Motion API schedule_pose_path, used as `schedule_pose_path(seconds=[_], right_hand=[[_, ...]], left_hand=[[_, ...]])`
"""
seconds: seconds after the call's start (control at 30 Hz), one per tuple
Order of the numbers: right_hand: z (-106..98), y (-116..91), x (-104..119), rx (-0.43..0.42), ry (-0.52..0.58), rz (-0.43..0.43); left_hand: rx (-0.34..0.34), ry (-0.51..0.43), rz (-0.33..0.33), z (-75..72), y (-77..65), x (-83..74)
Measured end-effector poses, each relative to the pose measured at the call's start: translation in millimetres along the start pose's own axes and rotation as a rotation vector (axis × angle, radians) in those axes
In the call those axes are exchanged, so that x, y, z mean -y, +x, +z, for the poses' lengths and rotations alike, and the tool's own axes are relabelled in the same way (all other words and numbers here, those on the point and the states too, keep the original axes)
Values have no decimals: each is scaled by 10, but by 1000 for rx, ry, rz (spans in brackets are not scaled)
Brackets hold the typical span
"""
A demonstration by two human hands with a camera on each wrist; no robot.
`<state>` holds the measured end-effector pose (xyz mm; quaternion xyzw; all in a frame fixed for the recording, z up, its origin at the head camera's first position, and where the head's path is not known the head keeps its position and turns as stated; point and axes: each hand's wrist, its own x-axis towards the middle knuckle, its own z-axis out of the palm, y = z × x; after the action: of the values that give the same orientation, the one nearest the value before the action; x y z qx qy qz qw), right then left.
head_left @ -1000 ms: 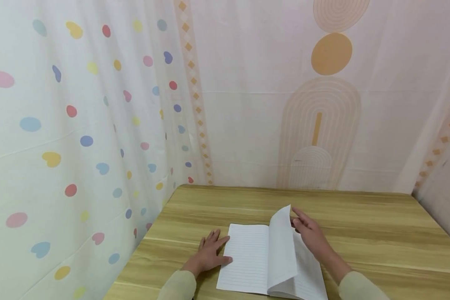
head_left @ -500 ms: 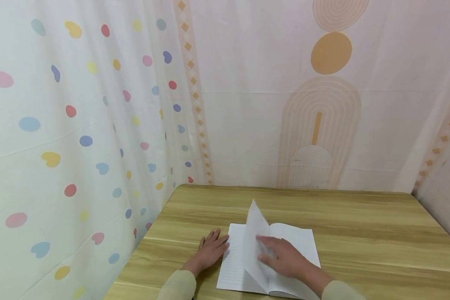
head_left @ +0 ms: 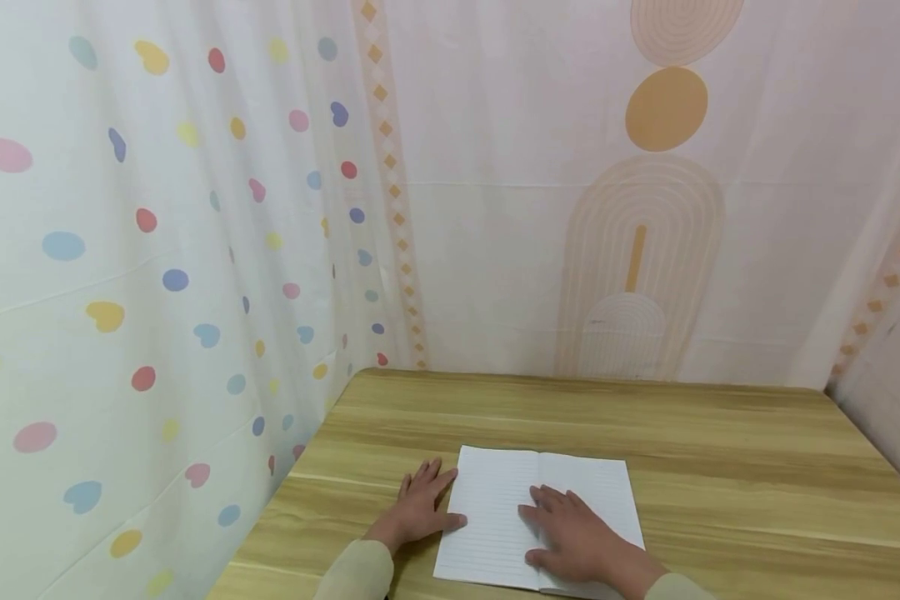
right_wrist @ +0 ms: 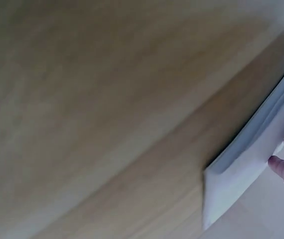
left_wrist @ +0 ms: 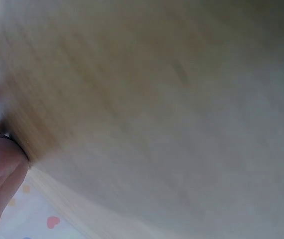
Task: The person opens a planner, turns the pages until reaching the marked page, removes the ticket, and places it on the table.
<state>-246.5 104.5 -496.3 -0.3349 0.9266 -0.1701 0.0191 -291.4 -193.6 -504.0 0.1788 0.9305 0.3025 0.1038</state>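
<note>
A white lined notebook [head_left: 487, 508] lies open and flat on the wooden table in the head view. My left hand [head_left: 417, 510] rests at its left edge, fingers spread, with the thumb and index fingertip on the margin of the left page. Across the fold and the right page lies my right hand [head_left: 573, 537], palm down with fingers extended. In the right wrist view, the right hand's fingers [right_wrist: 280, 164] touch the page of the notebook [right_wrist: 241, 174], whose stacked page edges show. Only part of the left hand [left_wrist: 2, 169] appears in the left wrist view, over blurred wood.
The wood-grain table [head_left: 757, 467] extends beyond the notebook to the back and right. A white curtain with coloured dots and hearts [head_left: 172, 333] hangs on the left. Behind the table hangs a pale curtain with arch and circle patterns [head_left: 495, 250].
The lifted page has gone over from right to left and now lies flat. My right hand moved left from the page's upper corner to the fold. The left hand stayed at the left edge.
</note>
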Motion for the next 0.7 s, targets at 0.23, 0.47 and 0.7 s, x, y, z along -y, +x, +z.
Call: schedule_pose_path(seconds=[0.23,0.47,0.7], right_hand=[[-13,-81,-215,-98,31,76],[-162,-182,-439,-128,43,257],[-232,-283,-802,-99,31,482]], left_hand=[[14,-7,4,-13,-12,-2],[14,-2,-3,-2,-11,-3],[10,1,-5,5,-13,-4]])
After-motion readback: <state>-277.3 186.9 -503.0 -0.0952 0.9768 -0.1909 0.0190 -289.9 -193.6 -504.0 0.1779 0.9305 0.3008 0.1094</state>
